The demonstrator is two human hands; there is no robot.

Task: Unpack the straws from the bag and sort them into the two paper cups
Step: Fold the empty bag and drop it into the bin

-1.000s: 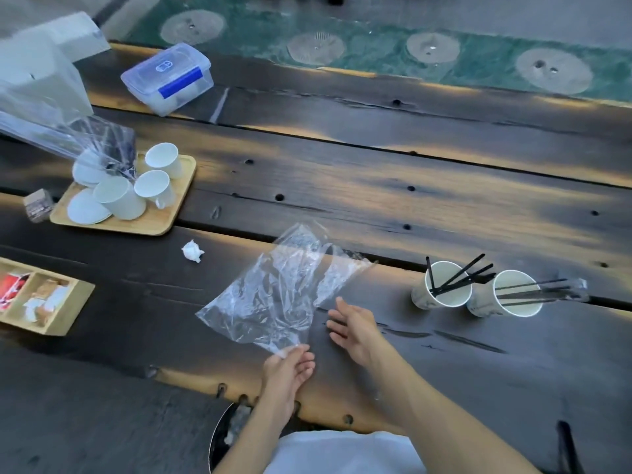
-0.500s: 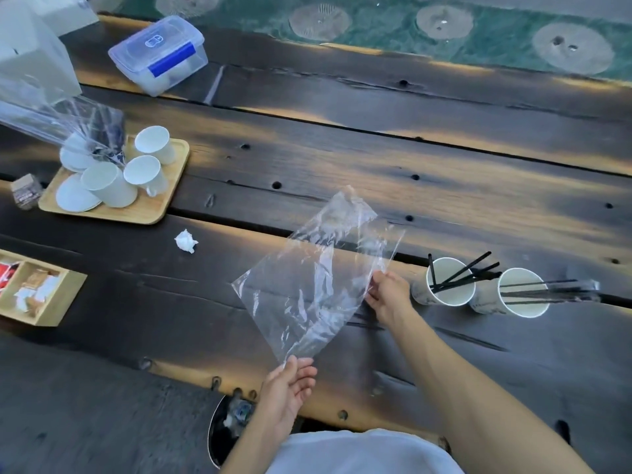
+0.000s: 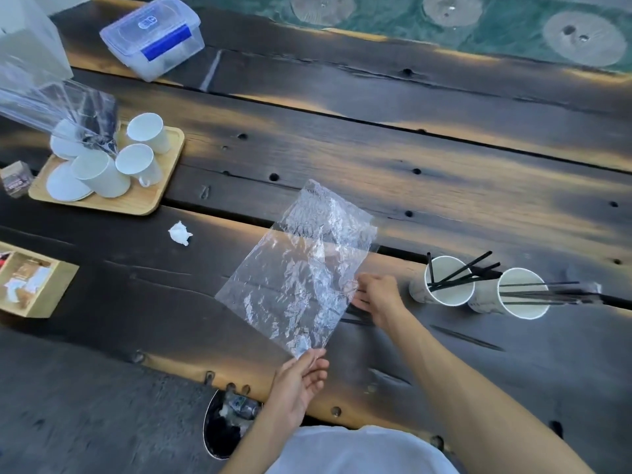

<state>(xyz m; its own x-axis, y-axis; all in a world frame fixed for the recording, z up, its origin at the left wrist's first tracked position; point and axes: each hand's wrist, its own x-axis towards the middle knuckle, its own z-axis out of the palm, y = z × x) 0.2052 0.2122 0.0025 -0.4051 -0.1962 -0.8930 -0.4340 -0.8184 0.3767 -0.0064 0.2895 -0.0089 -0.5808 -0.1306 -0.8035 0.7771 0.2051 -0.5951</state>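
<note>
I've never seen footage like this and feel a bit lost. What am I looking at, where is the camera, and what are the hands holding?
There is no machine here: a person wears a camera on the head, looking down at a dark wooden table. The left hand pinches the near corner of a clear plastic bag, which looks empty; the right hand grips its right edge. To the right stand two paper cups with black straws in them. On the left lie a wooden tray of white cups, a lidded plastic box and a crumpled paper scrap.
</note>
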